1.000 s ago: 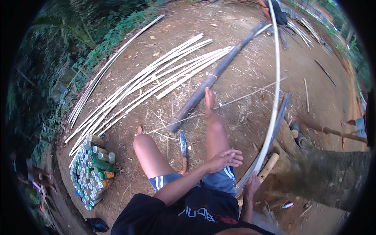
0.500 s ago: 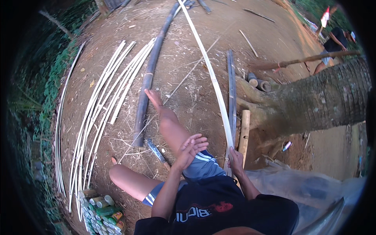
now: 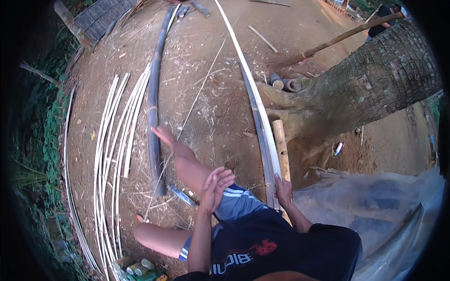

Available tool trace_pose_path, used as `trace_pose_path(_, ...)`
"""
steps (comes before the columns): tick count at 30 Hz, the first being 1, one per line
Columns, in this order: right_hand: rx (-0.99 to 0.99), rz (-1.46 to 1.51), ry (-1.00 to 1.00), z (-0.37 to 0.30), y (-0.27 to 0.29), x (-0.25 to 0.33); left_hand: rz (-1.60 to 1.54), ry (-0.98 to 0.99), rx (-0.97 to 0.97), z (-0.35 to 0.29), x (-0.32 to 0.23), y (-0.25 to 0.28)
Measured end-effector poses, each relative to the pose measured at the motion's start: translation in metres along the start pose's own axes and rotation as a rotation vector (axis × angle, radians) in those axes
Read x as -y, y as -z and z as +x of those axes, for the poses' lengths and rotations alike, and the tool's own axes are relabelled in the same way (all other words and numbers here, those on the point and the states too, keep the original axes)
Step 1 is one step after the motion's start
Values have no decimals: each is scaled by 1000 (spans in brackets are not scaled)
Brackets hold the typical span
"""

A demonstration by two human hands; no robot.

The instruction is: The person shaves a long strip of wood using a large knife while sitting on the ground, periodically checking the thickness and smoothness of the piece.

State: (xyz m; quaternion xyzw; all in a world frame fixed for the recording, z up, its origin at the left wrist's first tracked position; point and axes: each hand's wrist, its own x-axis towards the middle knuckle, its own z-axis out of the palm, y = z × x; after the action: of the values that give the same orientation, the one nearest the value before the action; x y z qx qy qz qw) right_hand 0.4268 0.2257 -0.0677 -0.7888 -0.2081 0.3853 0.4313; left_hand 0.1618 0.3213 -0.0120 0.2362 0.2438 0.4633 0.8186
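My right hand point(image 3: 282, 189) is closed round the near end of a long pale bamboo strip point(image 3: 257, 96), which stretches away over the dirt to the far edge of view. Under and beside that strip lie dark split bamboo lengths point(image 3: 262, 149). My left hand point(image 3: 216, 189) is raised above my thigh, fingers stretched and palm bare, touching no tool. On the ground left of it rests a knife with a broad bluish blade point(image 3: 183, 195); its handle is hidden behind my arm. My foot touches a dark bamboo pole point(image 3: 153, 117).
Several pale bamboo strips point(image 3: 108, 140) lie at the left. A tree trunk point(image 3: 370, 84), a twig broom point(image 3: 323, 48), a light pole with holes point(image 3: 281, 143) and plastic sheeting point(image 3: 370, 201) occupy the right. Cut bamboo pieces point(image 3: 140, 268) sit near left; a person point(image 3: 382, 21) is far right.
The view has shifted, so ground objects sit differently in it. My left hand stays raised, its fingers now closer together. My right hand keeps hold of the strip.
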Motion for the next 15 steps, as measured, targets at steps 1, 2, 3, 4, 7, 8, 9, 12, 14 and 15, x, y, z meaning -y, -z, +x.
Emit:
trace_pose_path(1, -9, 23, -23, 2, 1, -3, 0, 5, 0, 2, 0, -1)
trace_pose_path(2, -21, 43, -50, 4, 3, -8, -3, 16, -2, 3, 0, -3)
trace_pose_path(3, -44, 57, -61, 7, 2, -11, -3, 20, 2, 5, -1, -4)
trace_pose_path(4, -53, 75, -52, 11, 1, -13, 10, 22, 2, 7, -1, -5)
trace_pose_path(7, -77, 99, -44, 18, -2, -18, 46, 32, -12, 8, -2, -7)
trace_pose_path(8, -88, 90, -46, 20, -2, -21, 47, 33, -11, 7, -2, -7)
trace_pose_path(9, -100, 81, -48, 23, -2, -24, 47, 33, -10, 7, -3, -8)
trace_pose_path(12, -134, 172, -132, 33, -4, -30, 44, 36, -15, 6, -4, -9)
trace_pose_path(14, -151, 251, -148, 39, -10, -29, 40, 37, -16, 6, -4, -9)
trace_pose_path(15, -159, 288, -154, 41, -14, -26, 37, 36, -15, 6, -4, -8)
